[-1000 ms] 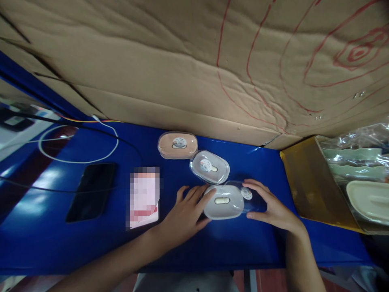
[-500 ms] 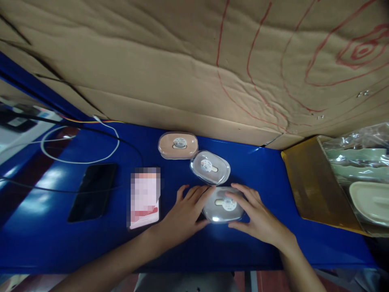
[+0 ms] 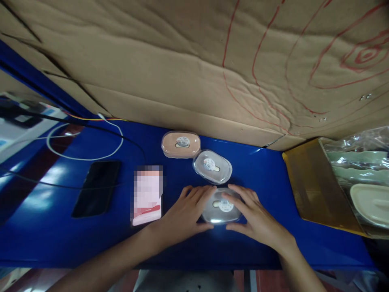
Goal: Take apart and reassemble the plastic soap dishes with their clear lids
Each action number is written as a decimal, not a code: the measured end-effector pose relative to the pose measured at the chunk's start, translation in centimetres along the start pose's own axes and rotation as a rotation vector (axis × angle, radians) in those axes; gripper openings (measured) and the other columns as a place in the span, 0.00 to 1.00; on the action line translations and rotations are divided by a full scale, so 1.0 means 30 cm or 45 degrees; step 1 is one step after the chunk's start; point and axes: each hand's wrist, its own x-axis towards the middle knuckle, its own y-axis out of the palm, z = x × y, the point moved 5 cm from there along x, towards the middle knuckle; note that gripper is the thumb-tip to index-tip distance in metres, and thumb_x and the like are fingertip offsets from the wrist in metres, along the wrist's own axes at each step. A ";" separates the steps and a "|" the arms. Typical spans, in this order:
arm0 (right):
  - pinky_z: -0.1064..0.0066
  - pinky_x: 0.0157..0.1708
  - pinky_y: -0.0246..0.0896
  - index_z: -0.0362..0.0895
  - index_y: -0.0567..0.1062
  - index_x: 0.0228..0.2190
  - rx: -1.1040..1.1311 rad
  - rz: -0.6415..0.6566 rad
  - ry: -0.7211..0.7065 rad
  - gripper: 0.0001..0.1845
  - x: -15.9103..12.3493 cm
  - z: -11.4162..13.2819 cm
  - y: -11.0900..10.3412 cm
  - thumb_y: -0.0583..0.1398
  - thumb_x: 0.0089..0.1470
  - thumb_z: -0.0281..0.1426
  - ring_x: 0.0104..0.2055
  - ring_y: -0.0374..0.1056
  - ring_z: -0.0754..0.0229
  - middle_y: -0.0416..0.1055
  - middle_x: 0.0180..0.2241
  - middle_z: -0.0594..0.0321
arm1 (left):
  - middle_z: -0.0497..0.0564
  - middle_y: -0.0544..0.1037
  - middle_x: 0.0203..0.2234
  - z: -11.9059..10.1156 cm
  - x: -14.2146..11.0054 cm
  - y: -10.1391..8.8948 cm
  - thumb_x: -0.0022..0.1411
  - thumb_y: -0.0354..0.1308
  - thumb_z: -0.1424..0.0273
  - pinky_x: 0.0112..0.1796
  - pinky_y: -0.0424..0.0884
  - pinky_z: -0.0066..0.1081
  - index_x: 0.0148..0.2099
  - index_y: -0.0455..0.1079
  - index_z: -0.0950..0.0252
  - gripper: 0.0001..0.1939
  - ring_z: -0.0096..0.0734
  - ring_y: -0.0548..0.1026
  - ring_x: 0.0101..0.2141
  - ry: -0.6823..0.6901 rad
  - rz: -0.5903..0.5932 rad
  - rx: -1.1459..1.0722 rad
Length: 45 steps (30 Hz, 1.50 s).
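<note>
Grey case (image 3: 214,214): judged light, slippery; clear lid (image 3: 219,221) likely flexible.
Opposite ends are clamped by the left hand (image 3: 184,211) and right hand (image 3: 260,221), fingers spread, on the blue table (image 3: 243,253); the rim is best gripped.

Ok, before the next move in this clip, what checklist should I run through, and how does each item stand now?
1. Left hand on the near box: ok, at its left end.
2. Right hand on it too: ok, at its right end.
3. Clear cover over the near box: ok.
4. Cover fully seated all round: cannot tell, fingers hide parts of the edge.
5. Covers on the other grey box and the pink box: ok, both on.
6. Black phone away from both hands: ok.
</note>
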 end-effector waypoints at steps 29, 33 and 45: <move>0.40 0.69 0.54 0.54 0.60 0.71 -0.190 -0.307 -0.001 0.33 0.267 -0.089 -0.088 0.59 0.70 0.46 0.75 0.53 0.40 0.59 0.72 0.50 | 0.64 0.67 0.69 -0.012 -0.014 0.011 0.68 0.67 0.54 0.64 0.58 0.60 0.79 0.40 0.60 0.51 0.58 0.68 0.65 0.081 0.010 0.103; 0.40 0.66 0.61 0.57 0.57 0.72 -0.160 -0.235 0.050 0.38 0.300 -0.086 -0.081 0.60 0.68 0.48 0.72 0.59 0.38 0.55 0.74 0.50 | 0.64 0.67 0.69 -0.011 -0.017 0.012 0.70 0.64 0.53 0.64 0.58 0.59 0.80 0.38 0.60 0.50 0.58 0.68 0.66 0.094 -0.015 0.113; 0.42 0.65 0.62 0.60 0.58 0.71 -0.030 -0.404 -0.093 0.32 0.098 -0.107 -0.064 0.59 0.71 0.37 0.69 0.62 0.41 0.62 0.69 0.53 | 0.64 0.65 0.70 -0.005 -0.017 0.017 0.70 0.63 0.48 0.64 0.58 0.60 0.79 0.41 0.61 0.50 0.59 0.66 0.67 0.059 0.050 0.145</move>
